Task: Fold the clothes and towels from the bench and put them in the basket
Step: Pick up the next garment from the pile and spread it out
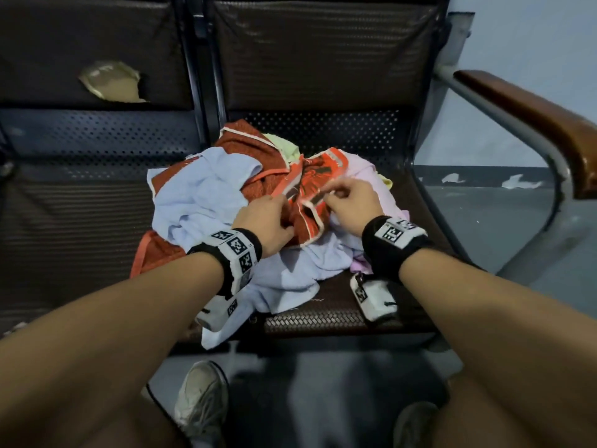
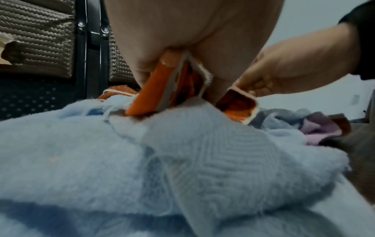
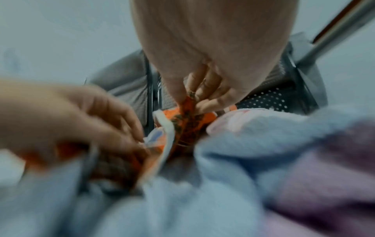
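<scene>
Clothes and towels (image 1: 206, 202) lie heaped on the bench (image 1: 355, 318) seat before you. Your left hand (image 1: 268, 224) and right hand (image 1: 352, 205) each pinch an edge of the orange patterned cloth (image 1: 310, 189) atop the heap, fingers clamped on it.

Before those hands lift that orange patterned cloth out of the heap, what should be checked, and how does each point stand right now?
1. Left hand grips the orange cloth: ok.
2. Right hand pinches its edge: ok.
3. Cloth lies on top of the light blue towel, not under it: ok.
4. Cloth free of the rust-red garment beside it: cannot tell.
5. Basket within reach: cannot tell, none in view.
</scene>
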Tool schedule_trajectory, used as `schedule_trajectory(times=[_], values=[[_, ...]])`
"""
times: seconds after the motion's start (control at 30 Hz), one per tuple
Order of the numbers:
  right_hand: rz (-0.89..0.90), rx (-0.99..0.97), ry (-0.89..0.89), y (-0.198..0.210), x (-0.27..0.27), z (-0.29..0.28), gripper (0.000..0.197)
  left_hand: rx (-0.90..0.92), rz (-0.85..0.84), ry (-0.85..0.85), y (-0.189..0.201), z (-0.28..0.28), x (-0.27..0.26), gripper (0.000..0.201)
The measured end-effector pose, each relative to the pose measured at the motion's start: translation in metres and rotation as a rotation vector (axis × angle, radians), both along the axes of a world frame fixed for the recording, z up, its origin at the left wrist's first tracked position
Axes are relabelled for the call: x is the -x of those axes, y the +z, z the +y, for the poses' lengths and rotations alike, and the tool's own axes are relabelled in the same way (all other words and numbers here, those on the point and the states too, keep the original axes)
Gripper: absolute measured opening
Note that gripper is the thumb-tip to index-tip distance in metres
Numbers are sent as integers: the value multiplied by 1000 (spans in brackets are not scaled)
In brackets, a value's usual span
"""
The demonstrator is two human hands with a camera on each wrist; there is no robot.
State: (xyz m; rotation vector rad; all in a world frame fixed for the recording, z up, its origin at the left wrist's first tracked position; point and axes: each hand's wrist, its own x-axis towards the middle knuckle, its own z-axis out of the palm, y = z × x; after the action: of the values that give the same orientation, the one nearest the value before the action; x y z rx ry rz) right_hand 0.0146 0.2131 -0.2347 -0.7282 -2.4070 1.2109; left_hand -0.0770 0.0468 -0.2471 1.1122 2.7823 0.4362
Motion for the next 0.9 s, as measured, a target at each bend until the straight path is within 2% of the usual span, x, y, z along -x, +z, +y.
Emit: schedule_trajectory(times=[0.07, 0.1, 0.13, 0.23, 0.3, 0.37, 0.43, 0.5, 0.57, 0.63, 0.67, 0.7, 0.77, 0.8, 0.83, 0.9], values=[[190, 280, -11, 20, -3, -4, 22, 65, 45, -55, 0, 1, -5, 76], [273, 384, -22, 30, -6, -5, 23, 104, 64, -65, -1, 2, -7, 82], [345, 469, -40, 39, -10, -5, 24, 126, 85, -63, -2, 3, -9, 77], [513, 664, -76, 59, -28, 6, 23, 78, 216, -5, 3, 4, -9, 30], [591, 717, -82, 63, -44, 18, 23, -41, 260, 61, 16, 7, -10, 21], [548, 578, -194, 62, -57, 32, 26, -231, 229, 67, 33, 12, -16, 21], [377, 353, -308, 56, -68, 43, 28, -432, 104, -32, 50, 20, -27, 24], [167, 123, -300, 53, -80, 44, 29, -535, 7, -168, 65, 28, -45, 23], [-14, -154, -66, 56, -90, 31, 58, -598, -28, -247, 77, 35, -62, 25], [-67, -279, 194, 58, -92, 13, 81, -635, -78, -271, 83, 40, -72, 30], [-45, -278, 237, 60, -92, 5, 78, -636, -90, -267, 84, 41, -76, 30], [-4, -268, 215, 61, -91, 3, 66, -630, -97, -252, 83, 42, -78, 28], [53, -257, 87, 67, -92, 3, 37, -640, -124, -205, 77, 43, -78, 16], [67, -251, 27, 69, -93, 6, 32, -624, -131, -174, 72, 41, -76, 11], [84, -235, -20, 72, -95, 9, 33, -550, -126, -145, 67, 38, -72, 12], [163, -178, -103, 75, -99, 14, 34, -234, -91, -95, 54, 28, -62, 15]])
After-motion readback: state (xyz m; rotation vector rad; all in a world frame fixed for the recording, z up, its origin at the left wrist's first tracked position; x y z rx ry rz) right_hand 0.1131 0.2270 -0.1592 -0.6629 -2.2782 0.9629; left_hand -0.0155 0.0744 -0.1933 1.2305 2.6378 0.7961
